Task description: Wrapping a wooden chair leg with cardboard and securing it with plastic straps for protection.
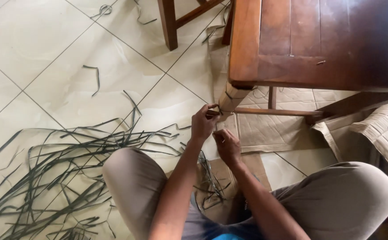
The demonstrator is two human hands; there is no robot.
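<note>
Left hand point(202, 123) pinching cardboard wrap point(230, 98) on table leg, right hand point(227, 146) pinching its lower edge; wrap could be slipping loose, dark strips point(65, 169) lying underfoot on floor

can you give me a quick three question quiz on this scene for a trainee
1. True or false: both hands are at the cardboard-wrapped table leg.
2. Which lies scattered on the tiled floor to the person's left? A) dark plastic straps B) nails C) paint tins
3. Fill in: flattened ______ lies on the floor under the wooden table.

Key:
1. True. The left hand pinches at the wrapping on the leg, and the right hand is just below it.
2. A, the dark straps.
3. Cardboard.
</note>
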